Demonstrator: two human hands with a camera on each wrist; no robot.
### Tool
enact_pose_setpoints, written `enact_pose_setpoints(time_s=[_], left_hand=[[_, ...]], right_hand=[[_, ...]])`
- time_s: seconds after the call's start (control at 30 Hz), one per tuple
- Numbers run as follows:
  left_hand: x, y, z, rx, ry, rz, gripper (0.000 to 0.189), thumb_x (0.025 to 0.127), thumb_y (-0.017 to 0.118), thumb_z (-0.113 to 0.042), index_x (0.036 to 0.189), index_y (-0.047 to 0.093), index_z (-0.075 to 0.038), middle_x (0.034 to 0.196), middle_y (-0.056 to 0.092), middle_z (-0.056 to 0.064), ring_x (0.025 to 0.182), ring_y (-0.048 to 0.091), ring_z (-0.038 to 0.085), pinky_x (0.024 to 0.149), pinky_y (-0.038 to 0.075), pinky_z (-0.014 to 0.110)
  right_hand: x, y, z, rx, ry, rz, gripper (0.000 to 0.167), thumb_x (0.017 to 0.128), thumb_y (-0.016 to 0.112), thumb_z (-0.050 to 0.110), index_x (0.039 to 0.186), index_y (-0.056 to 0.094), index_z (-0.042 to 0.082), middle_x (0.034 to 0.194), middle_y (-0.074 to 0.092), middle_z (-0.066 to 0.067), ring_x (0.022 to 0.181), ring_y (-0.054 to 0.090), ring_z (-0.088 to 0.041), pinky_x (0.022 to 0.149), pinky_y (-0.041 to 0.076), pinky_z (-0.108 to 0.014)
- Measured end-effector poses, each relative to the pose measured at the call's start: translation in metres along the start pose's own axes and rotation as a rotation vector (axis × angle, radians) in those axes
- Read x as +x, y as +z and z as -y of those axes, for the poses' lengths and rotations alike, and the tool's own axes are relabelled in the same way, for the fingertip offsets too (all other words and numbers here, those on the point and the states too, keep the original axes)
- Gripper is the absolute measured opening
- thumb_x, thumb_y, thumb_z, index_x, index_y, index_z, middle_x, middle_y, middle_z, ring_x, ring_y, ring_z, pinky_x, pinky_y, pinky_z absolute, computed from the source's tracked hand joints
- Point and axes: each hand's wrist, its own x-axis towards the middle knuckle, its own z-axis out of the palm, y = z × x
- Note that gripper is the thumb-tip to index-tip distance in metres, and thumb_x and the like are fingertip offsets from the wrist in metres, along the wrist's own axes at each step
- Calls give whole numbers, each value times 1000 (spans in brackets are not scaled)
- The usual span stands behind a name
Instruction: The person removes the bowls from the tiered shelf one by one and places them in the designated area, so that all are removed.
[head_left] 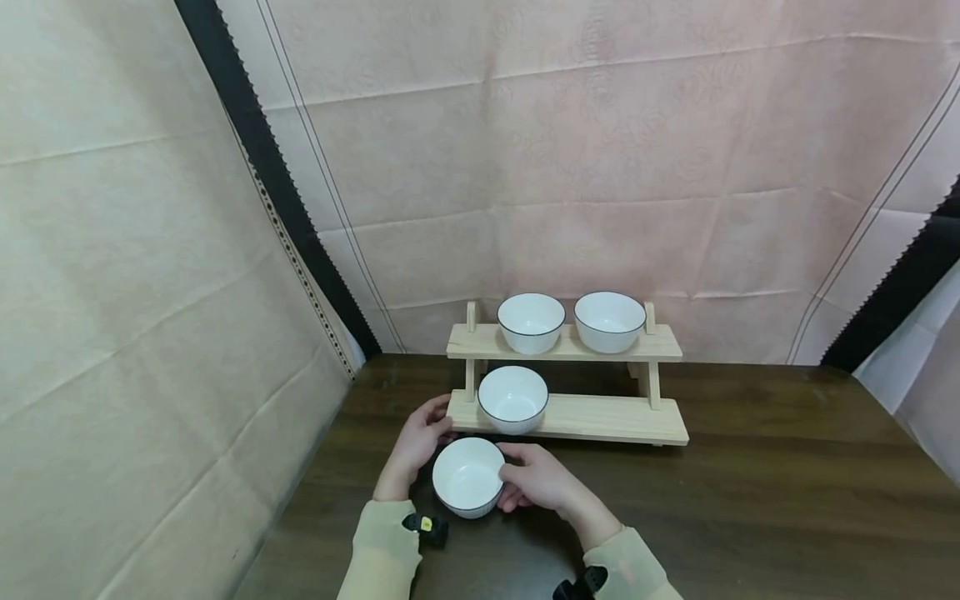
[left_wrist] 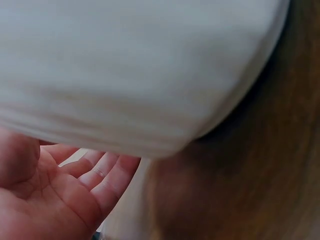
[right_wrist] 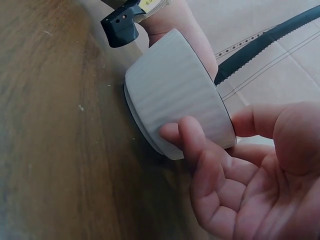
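Note:
Low over the tabletop in the head view, a white bowl with a dark rim stands in front of a two-tier wooden rack. My right hand pinches its right side; the right wrist view shows the thumb at the rim and curled fingers against the ribbed outer wall of the bowl. My left hand is at the left end of the lower shelf, with its fingertips by the board's edge. In the left wrist view, the bowl covers part of that palm and the extended fingers.
Another white bowl sits at the left of the lower shelf. Two more, a left bowl and a right bowl, stand on the upper shelf. The dark wooden table meets pale cloth walls behind and at the left.

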Motion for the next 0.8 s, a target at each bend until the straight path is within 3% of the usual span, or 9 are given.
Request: enact_pose_setpoints(time_s=[0.4, 0.8], left_hand=[[0, 1, -1, 8, 8, -5, 43, 104, 53, -14, 147, 51, -13, 121, 61, 13, 98, 65, 23, 89, 55, 43], [1, 0, 1, 9, 7, -5, 43, 104, 53, -14, 147, 51, -13, 121, 61, 13, 98, 66, 23, 89, 55, 43]], right_hand=[[0, -1, -1, 7, 14, 18, 59, 99, 57, 17, 152, 40, -1, 77, 73, -18, 63, 70, -22, 54, 49, -27], [-3, -4, -1, -35, 29, 43, 59, 101, 58, 28, 153, 40, 6, 82, 73, -16, 70, 72, -26, 56, 47, -30]])
